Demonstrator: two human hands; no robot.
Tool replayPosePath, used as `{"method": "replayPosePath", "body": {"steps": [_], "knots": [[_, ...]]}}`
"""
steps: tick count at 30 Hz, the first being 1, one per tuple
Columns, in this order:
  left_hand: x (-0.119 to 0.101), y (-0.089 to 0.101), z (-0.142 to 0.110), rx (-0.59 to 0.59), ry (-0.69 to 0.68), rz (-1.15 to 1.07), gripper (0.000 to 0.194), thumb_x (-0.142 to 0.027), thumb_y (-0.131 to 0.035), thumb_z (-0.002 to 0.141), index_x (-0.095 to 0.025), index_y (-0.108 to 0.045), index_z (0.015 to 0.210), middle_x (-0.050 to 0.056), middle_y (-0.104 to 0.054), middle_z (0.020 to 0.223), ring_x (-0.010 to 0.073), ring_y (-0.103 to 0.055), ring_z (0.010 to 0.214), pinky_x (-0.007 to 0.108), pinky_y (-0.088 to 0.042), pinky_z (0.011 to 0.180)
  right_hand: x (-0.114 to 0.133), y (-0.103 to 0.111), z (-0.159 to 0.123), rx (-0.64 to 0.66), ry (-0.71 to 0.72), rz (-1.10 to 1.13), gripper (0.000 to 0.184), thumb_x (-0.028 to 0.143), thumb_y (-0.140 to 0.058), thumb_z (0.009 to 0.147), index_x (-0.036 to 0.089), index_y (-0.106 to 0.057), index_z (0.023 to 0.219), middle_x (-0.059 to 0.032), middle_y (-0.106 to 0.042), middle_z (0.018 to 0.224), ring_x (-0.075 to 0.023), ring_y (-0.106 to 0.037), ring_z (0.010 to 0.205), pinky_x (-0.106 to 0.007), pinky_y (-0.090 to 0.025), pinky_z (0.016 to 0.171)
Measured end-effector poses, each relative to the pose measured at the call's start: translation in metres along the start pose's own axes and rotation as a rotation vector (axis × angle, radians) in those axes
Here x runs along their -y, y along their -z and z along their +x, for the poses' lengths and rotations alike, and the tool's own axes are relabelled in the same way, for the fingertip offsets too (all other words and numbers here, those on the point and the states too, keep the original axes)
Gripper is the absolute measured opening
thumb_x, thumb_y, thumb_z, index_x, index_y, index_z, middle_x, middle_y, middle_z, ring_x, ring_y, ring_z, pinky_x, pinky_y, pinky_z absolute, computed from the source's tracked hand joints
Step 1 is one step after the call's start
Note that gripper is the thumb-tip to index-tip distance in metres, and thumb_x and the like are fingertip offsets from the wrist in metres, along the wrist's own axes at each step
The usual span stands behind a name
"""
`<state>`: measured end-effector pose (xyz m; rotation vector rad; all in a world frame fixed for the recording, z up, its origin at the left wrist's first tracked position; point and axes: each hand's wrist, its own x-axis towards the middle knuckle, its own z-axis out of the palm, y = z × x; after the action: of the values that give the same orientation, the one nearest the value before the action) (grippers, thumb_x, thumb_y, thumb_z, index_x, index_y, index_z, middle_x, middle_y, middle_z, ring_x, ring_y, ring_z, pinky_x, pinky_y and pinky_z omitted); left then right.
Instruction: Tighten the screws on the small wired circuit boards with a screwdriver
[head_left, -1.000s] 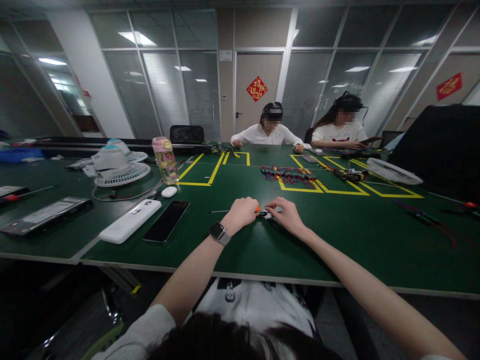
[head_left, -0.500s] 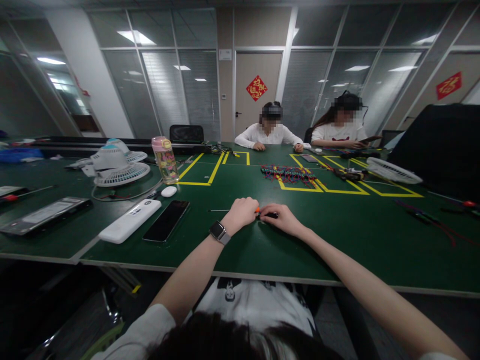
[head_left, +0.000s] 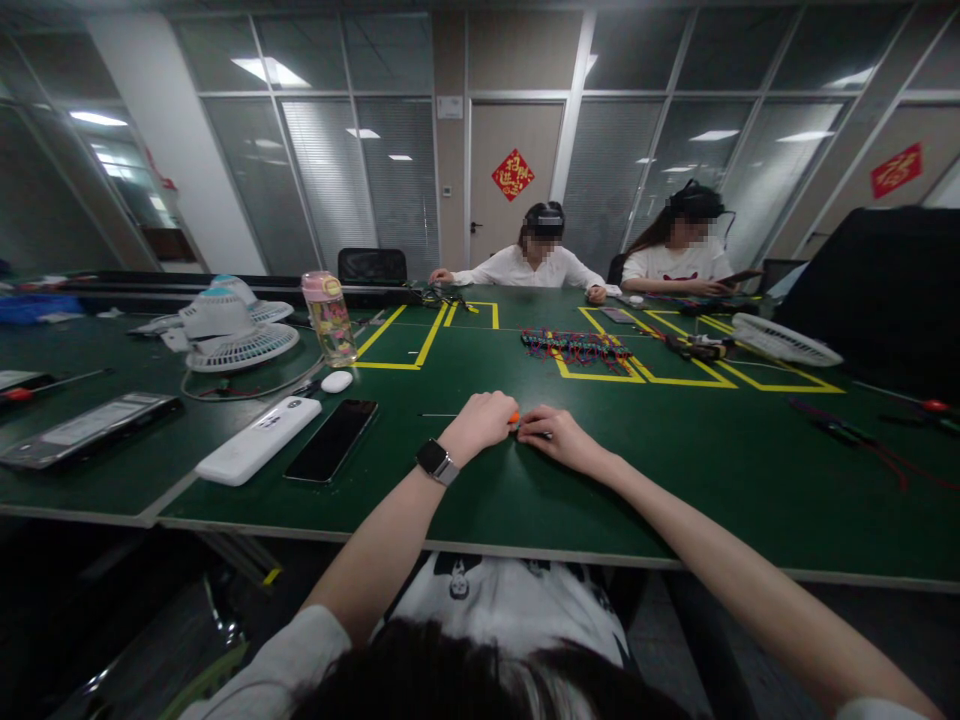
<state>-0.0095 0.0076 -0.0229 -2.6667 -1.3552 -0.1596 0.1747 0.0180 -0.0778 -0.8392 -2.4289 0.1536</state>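
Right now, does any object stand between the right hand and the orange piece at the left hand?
Nothing visible does: the right hand is close beside the orange piece, which shows at the closed left hand. Something small could be hidden there. The phone lies left of both hands, out of the way.

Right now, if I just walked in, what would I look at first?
Probably the red diamond sign on the door straight ahead. Close by, the left hand and right hand are close together over the green table, with an orange bit by the left one. Beyond them lies a tangle of wires.
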Motion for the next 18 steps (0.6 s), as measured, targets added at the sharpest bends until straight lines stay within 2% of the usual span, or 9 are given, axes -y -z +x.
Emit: {"method": "replayPosePath", "body": {"steps": [13, 16, 18], "knots": [[0.0045, -0.0024, 0.0014, -0.001, -0.014, -0.022, 0.015, -0.028, -0.055, 0.086, -0.018, -0.064, 0.091, 0.010, -0.066, 0.096, 0.0240, -0.065, 0.091, 0.029, -0.049, 0.073, 0.0001, -0.0015, -0.0003, 0.001, 0.010, -0.012, 0.017, 0.021, -0.058, 0.086, 0.020, -0.075, 0.087, -0.0090, -0.070, 0.095, -0.0207, -0.064, 0.087, -0.032, -0.050, 0.079], [0.0045, -0.0019, 0.0006, 0.010, 0.001, -0.020, 0.014, -0.027, -0.055, 0.085, -0.017, -0.065, 0.090, 0.011, -0.066, 0.095, 0.0236, -0.066, 0.089, 0.029, -0.049, 0.073, 0.0003, 0.0005, 0.0002, -0.029, -0.051, 0.085, 0.015, 0.022, -0.060, 0.085, 0.020, -0.075, 0.084, -0.0073, -0.071, 0.093, -0.0193, -0.065, 0.085, -0.031, -0.050, 0.079], [0.0050, -0.0008, 0.0002, 0.008, 0.017, -0.017, 0.014, -0.027, -0.056, 0.085, -0.017, -0.065, 0.090, 0.011, -0.067, 0.094, 0.0243, -0.066, 0.089, 0.030, -0.049, 0.074, -0.0012, 0.0040, 0.0006, -0.110, -0.135, 0.160, 0.015, 0.023, -0.060, 0.085, 0.020, -0.075, 0.082, -0.0060, -0.071, 0.090, -0.0179, -0.066, 0.083, -0.029, -0.049, 0.079]]}}
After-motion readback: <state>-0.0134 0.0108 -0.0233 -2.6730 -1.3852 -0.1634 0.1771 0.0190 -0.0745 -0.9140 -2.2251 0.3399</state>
